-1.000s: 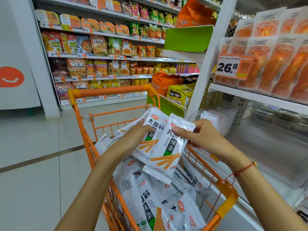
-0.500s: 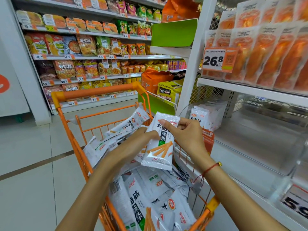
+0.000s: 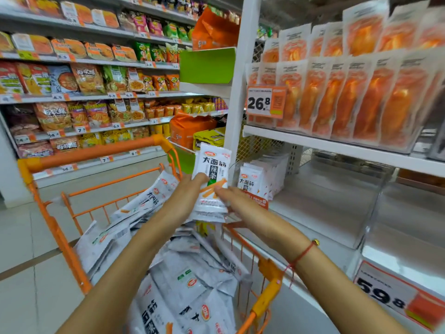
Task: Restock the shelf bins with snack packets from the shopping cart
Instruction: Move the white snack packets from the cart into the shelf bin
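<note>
Filling the bottom of the view, a heap of white snack packets point(image 3: 192, 285) lies loose in the orange shopping cart point(image 3: 51, 227), some face up with their black lettering showing, others tumbled at angles against the wire sides. Both forearms reach forward over the heap. The left hand point(image 3: 185, 196) grips a small upright stack of the same white packets point(image 3: 213, 174) from the left edge, its fingers wrapped behind the stack. The right hand point(image 3: 231, 196) meets the stack from the right with its fingers laid nearly straight across the front packet's lower half, touching it rather than curling round it. A red string bracelet point(image 3: 302, 255) sits on the right wrist.

Just right of the cart stands a white shelf unit. Its lower shelf point(image 3: 337, 213) is a bare pale board split by clear plastic dividers, with a row of matching white packets point(image 3: 261, 178) standing at its far left end, just beyond the held stack. A price tag reading 59.8 point(image 3: 390, 295) hangs on the near shelf edge. The shelf above carries rows of orange vacuum packs point(image 3: 361, 97) and a 26.8 tag point(image 3: 265, 102).

Pale floor tiles point(image 3: 21, 237) stretch left of the cart. Farther back, long wall shelves point(image 3: 84, 97) hold bright bags and instant noodle trays, blurred.
</note>
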Tool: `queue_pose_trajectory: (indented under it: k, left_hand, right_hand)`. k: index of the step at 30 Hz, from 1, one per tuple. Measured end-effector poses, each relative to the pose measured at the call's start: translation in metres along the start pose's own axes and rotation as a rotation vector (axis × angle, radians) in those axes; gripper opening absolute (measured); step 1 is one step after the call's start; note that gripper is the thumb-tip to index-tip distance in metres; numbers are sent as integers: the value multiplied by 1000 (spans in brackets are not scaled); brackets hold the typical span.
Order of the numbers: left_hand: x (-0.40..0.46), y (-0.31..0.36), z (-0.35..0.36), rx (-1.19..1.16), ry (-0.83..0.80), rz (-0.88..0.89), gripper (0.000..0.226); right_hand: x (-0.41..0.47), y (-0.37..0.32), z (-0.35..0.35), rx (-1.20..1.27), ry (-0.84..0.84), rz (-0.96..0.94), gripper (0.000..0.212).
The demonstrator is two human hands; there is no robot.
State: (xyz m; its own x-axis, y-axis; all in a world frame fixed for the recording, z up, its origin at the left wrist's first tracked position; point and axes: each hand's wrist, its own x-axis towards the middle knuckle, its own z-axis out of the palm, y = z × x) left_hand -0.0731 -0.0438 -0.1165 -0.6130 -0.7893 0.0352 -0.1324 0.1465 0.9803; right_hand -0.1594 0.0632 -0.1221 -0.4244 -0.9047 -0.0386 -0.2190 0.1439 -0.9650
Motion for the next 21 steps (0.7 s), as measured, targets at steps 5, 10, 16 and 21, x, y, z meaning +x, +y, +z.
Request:
queue_pose_trajectory:
  k: [5, 10, 16, 21]
  left_hand:
    - [19, 32, 38, 35, -265, -158, 23]
    - [58, 43, 59, 185, -402, -281, 28]
    - [106, 59, 68, 333, -588, -494, 37]
    - [141, 49, 75, 203, -474, -378, 31]
  right_hand:
    - [1, -12, -40, 39, 46, 127, 20]
    - [19, -12, -91, 171, 33, 315, 11]
    - [72, -2, -140, 398, -209, 503, 16]
    - [105, 20, -139, 137, -37, 376, 14]
